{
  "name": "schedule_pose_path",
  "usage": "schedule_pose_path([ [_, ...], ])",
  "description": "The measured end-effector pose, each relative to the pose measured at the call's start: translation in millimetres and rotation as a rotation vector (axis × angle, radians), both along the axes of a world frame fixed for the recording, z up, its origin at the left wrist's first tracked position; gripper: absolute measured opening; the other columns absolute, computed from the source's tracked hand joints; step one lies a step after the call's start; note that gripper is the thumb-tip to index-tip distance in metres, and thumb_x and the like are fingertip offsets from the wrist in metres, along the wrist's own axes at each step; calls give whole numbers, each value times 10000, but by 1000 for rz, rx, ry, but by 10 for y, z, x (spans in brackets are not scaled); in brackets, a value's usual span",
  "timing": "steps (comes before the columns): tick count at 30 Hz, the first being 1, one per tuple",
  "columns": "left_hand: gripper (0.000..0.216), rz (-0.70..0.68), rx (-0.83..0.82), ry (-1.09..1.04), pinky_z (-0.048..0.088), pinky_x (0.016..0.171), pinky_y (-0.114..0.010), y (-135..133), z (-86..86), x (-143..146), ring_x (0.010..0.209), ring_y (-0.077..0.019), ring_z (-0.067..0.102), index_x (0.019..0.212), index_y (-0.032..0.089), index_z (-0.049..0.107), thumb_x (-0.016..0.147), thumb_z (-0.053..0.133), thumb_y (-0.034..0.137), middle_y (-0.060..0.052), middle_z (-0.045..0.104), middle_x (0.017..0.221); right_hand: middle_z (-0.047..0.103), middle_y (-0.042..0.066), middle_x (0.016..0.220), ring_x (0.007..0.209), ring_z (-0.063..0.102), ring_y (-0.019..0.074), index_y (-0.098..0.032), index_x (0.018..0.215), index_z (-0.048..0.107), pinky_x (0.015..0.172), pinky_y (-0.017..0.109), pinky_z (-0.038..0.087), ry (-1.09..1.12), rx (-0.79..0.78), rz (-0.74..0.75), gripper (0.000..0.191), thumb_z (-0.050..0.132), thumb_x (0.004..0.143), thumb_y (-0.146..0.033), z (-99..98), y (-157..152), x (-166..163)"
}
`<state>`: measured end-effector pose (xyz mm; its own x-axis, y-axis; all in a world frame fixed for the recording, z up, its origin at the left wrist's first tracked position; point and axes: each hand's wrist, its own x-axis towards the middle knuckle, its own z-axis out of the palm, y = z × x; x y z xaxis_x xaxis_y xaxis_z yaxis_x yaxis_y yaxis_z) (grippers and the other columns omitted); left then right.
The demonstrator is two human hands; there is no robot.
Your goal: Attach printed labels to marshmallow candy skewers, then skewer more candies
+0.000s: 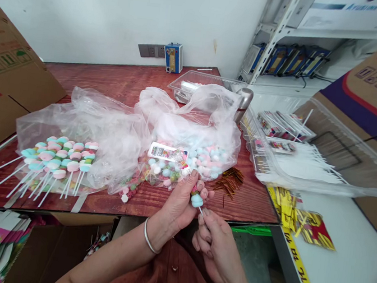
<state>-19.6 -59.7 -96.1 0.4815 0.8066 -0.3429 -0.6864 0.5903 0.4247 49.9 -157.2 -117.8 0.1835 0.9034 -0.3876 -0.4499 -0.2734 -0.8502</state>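
A marshmallow skewer point(197, 200) with a pale blue piece at its lower end is held over the front edge of the table. My left hand point(179, 206) is closed around its upper part, so most of its sweets are hidden. My right hand point(214, 242) pinches the white stick point(200, 211) just below the blue piece. Just past my left fingers, a printed label packet point(168, 153) lies on an open plastic bag point(184, 132) of pastel marshmallows. To the left, a pile of finished-looking marshmallow skewers point(60, 156) rests on another clear bag point(108, 128), sticks pointing toward me.
Copper-coloured twist ties point(229, 181) lie right of the marshmallow bag. A clear tray point(257, 167) holds white sticks and printed packets. Behind the bags stand a plastic container point(181, 86) and a steel flask point(244, 103). Cardboard boxes point(17, 63) flank both sides.
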Motion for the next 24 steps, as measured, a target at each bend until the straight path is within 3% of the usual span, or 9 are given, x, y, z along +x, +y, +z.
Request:
schedule_pose_path([
  [2, 269, -51, 8, -22, 551, 774, -304, 7, 5, -29, 560, -87, 540, 836, 151, 596, 825, 746, 374, 61, 516, 593, 218, -149, 498, 391, 111, 27, -193, 744, 557, 405, 191, 293, 297, -42, -2, 362, 672, 848, -520, 38, 9, -11],
  [5, 313, -64, -8, -36, 546, 796, -319, 28, 23, -59, 618, -111, 571, 864, 156, 610, 822, 732, 442, 54, 517, 611, 311, -123, 575, 429, 169, 29, -180, 846, 611, 406, 175, 293, 346, -4, -29, 341, 727, 813, -499, 48, -20, -27],
  [12, 327, -108, 30, 48, 528, 816, -326, -134, -47, 54, 690, -155, 633, 714, 144, 599, 774, 782, 408, 14, 569, 612, 476, -50, 568, 534, 433, 112, -207, 755, 577, 473, 217, 333, -425, 98, -116, 332, 603, 893, -507, 48, 48, -13],
  [15, 366, -95, 30, 61, 536, 807, -329, -109, -59, 42, 801, -196, 671, 858, 126, 665, 746, 796, 449, -59, 677, 796, 573, -10, 666, 653, 525, 149, -200, 798, 612, 532, 228, 376, -527, 136, -149, 322, 562, 912, -497, 72, 110, 17],
  [18, 397, 42, 19, 55, 550, 800, -324, 55, -22, -22, 840, -184, 674, 1024, 141, 670, 758, 797, 406, -70, 694, 938, 598, -13, 671, 610, 531, 137, -190, 837, 622, 519, 225, 375, -585, 139, -105, 323, 524, 947, -477, 45, 105, 32],
  [21, 259, 117, -15, 47, 545, 728, -270, 203, 26, -63, 680, -107, 621, 970, 142, 657, 773, 794, 240, 1, 637, 792, 652, 6, 742, 627, 575, 140, -180, 993, 636, 571, 231, 417, -854, 217, -109, 238, 525, 967, -389, -46, 60, 54],
  [24, 193, 128, -35, 29, 515, 638, -228, 224, 55, -49, 571, -69, 537, 858, 137, 622, 789, 780, 223, 37, 562, 690, 654, 34, 733, 649, 591, 153, -179, 945, 668, 642, 255, 421, -1284, 357, -145, 181, 526, 968, -289, -135, 14, 92],
])
